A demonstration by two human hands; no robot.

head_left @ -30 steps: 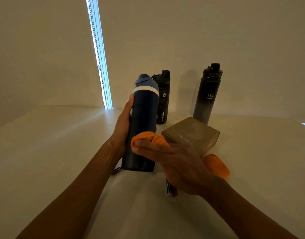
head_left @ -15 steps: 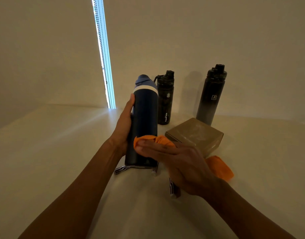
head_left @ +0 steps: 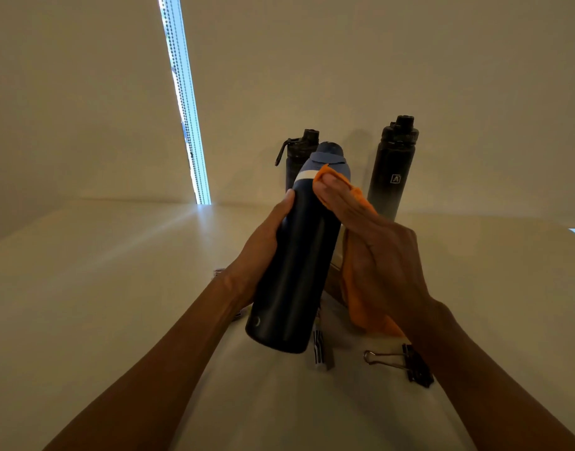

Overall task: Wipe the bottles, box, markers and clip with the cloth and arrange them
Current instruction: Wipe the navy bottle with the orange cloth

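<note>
table (head_left: 84,288) w/ clip (head_left: 406,362), marker (head_left: 319,349), blk bottle (head_left: 390,170)

We take this for a plain indoor room, a desk corner in a home or an office; we cannot tell which. We see a pale, smooth table (head_left: 84,288) running to bare cream walls (head_left: 442,60) on the far side. At far left a narrow strip of daylight (head_left: 182,102) shows, with bead cords (head_left: 190,151) hanging in it, as at a covered window. Two black drinking bottles (head_left: 392,170) stand by the far wall, and a binder clip (head_left: 400,361) lies near right.
</note>
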